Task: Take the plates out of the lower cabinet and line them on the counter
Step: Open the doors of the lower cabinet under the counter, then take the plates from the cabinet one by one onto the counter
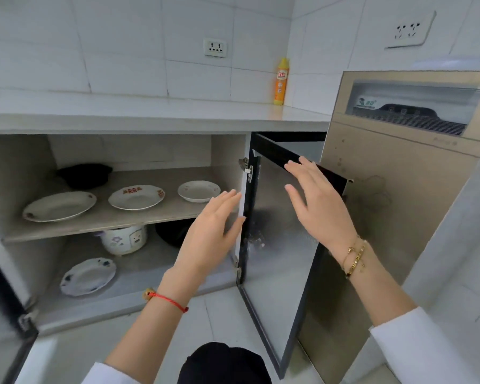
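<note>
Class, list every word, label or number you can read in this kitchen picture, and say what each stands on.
"立白": red label on the orange bottle on the counter.
Green logo sticker on the beige appliance: too blurred to read.
Rice cooker panel: no legible text.

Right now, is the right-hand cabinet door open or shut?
Open. The cabinet door is swung out on its hinges, leaving the plates on the shelf in view.

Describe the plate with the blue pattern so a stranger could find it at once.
Look inside the open lower cabinet, below the shelf, on the bottom floor. The plate lies alone in front of the white rice cooker. Unlike the three shelf plates, its scalloped rim carries blue flowers.
</note>
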